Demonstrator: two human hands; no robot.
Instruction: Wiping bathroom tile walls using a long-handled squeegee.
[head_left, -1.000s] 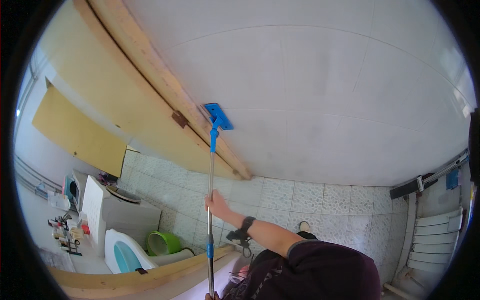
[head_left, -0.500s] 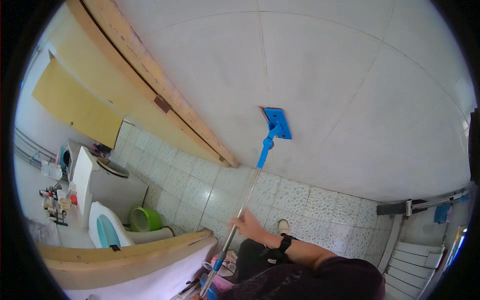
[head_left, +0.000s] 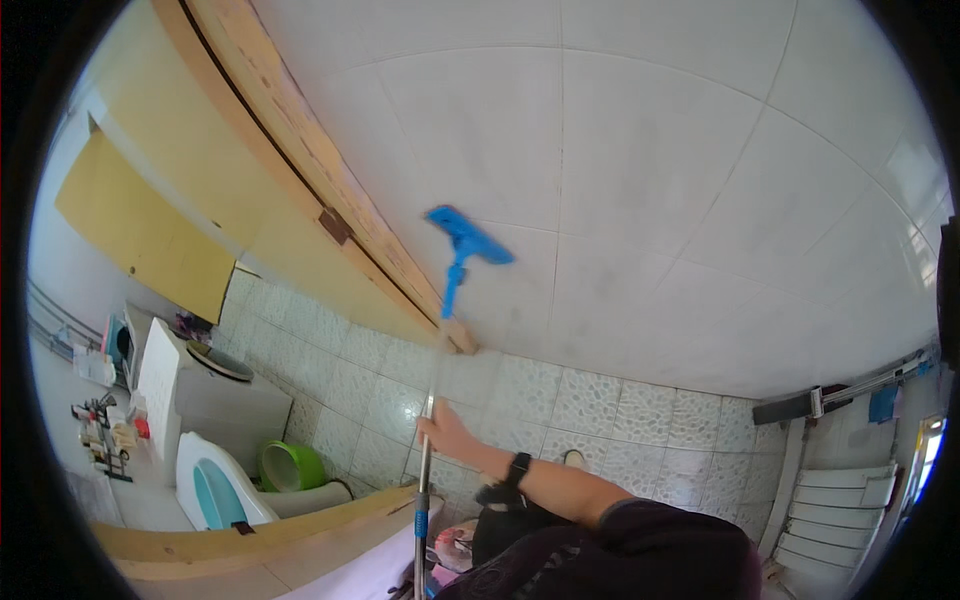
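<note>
The right hand [head_left: 447,432], lower centre of the frame, is wrapped around the pole of a mop [head_left: 430,403]; the left hand is out of sight, so its grip cannot be told. The mop's blue head [head_left: 470,240], slightly blurred above centre, appears to lie against the pale wall [head_left: 660,160], near the wooden doorframe [head_left: 300,145]. A green bucket [head_left: 290,466] stands lower left.
</note>
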